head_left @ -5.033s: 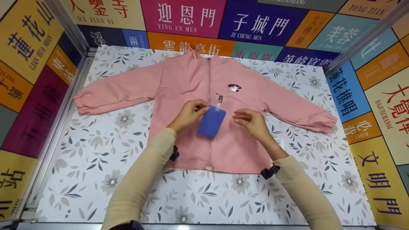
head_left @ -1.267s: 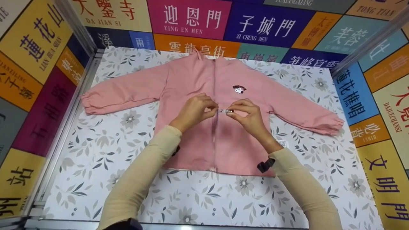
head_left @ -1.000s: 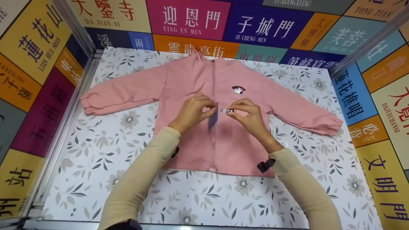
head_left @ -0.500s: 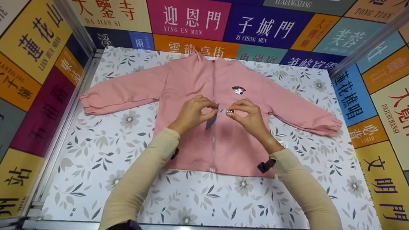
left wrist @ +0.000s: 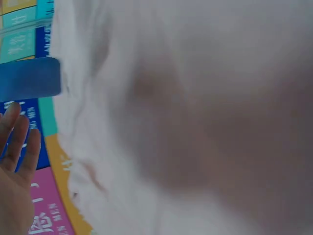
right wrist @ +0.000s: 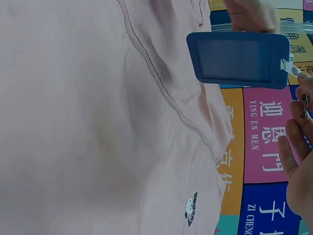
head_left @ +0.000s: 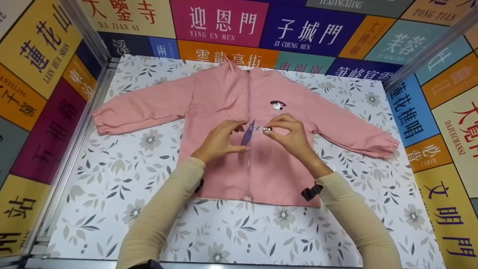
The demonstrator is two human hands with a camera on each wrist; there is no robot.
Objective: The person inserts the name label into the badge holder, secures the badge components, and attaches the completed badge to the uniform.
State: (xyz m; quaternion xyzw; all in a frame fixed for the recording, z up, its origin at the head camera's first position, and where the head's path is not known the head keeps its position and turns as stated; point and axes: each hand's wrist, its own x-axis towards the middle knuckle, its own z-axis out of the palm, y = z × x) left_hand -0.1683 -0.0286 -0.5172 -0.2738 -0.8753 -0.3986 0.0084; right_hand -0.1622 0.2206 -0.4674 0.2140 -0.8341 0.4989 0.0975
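A blue badge holder [head_left: 248, 135] is held above a pink zip jacket [head_left: 220, 175], nearly edge-on in the head view. The right wrist view shows its framed clear window [right wrist: 230, 58]. My right hand [head_left: 291, 132] pinches the metal clip [head_left: 267, 129] at the end of its short clear strap [right wrist: 291, 67]. Beside the holder is my left hand [head_left: 218, 141], thumb and fingers spread apart, fingertips near its upper part and thumb near its lower end. In the left wrist view, straight left fingers [left wrist: 18, 137] lie below the holder [left wrist: 29, 78].
The jacket lies spread out with both sleeves extended, a small cartoon patch [head_left: 277, 105] on its chest. Under it is a floral-patterned table covering [head_left: 123, 209]. Panels with large characters [head_left: 220, 22] wall the back and sides. A small white label [head_left: 330, 167] sits near the right wrist.
Earlier the right hand was apart from the holder; it now pinches the clip. In the last half second the left hand has loosened its pinch, its thumb moving down and away from the fingers.
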